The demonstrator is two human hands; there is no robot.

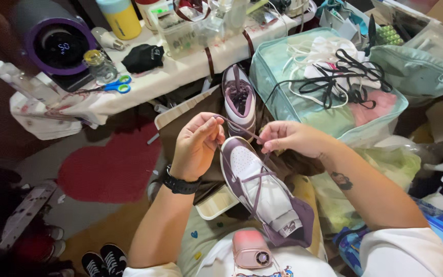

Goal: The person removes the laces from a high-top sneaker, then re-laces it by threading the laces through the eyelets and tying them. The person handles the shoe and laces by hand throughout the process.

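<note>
I see my left hand (197, 143) curled almost shut, thumb and forefinger pinching one end of a purple lace (238, 126), a black watch (179, 183) on its wrist. My right hand (289, 138) is likewise nearly closed, its fingertips nipping the same lace just across from the left, so the lace runs taut between them. Both hands hover directly above the toe of the shoe (262, 192), a white and purple sneaker lying in my lap, toe away from me, with the lace crossing once over its tongue. A grey rectangular label sits at the tongue's end, nearest me. Just beyond the shoe lies its mate (239, 97), already laced in purple. To the right of the shoe stands a pale green clear bag (283, 97) holding loose black and white laces. Beyond and to the left of the shoe is a cloth-covered table (180, 72) with blue scissors (117, 85), a small jar (98, 64) and a yellow canister (121, 18) with a pale lid. Below the shoe, at my chest, hangs a pink fan (251, 250).
</note>
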